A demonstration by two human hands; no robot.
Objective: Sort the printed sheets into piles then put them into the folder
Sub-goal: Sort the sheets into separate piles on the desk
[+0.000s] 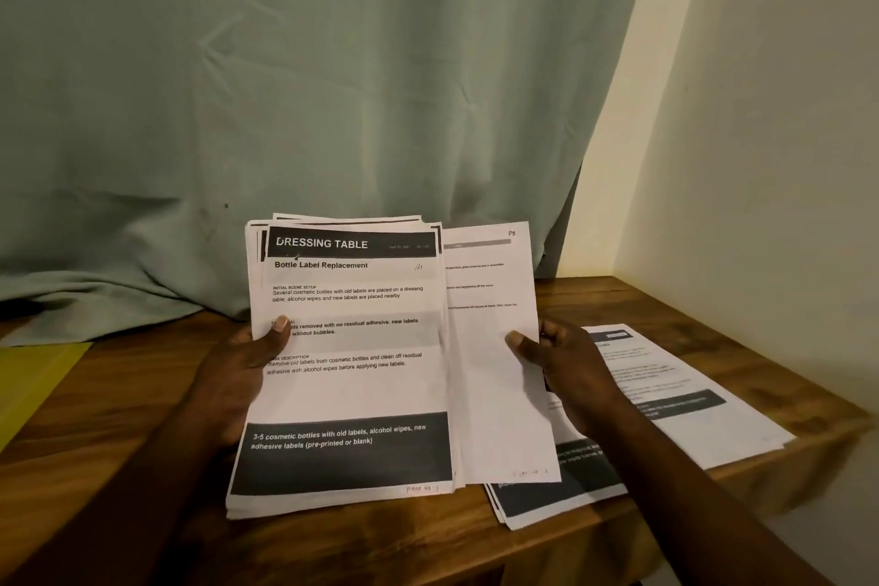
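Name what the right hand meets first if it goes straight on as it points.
Probably the thick stack of white printed sheets in the left hand; the right hand, pinching a single white sheet, points up-left at it; depth unclear.

A stack of printed sheets [352, 376] is gripped by the left hand [238, 376], one sheet [494, 395] (mostly blank) pinched by the right hand [566, 371].

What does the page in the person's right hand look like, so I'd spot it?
Over the wooden table, find the thick stack headed DRESSING TABLE in the left hand. At its right edge is the sheet the right hand pinches. Unlike its dark-banded neighbours, it is almost blank white, with P3 handwritten top right.
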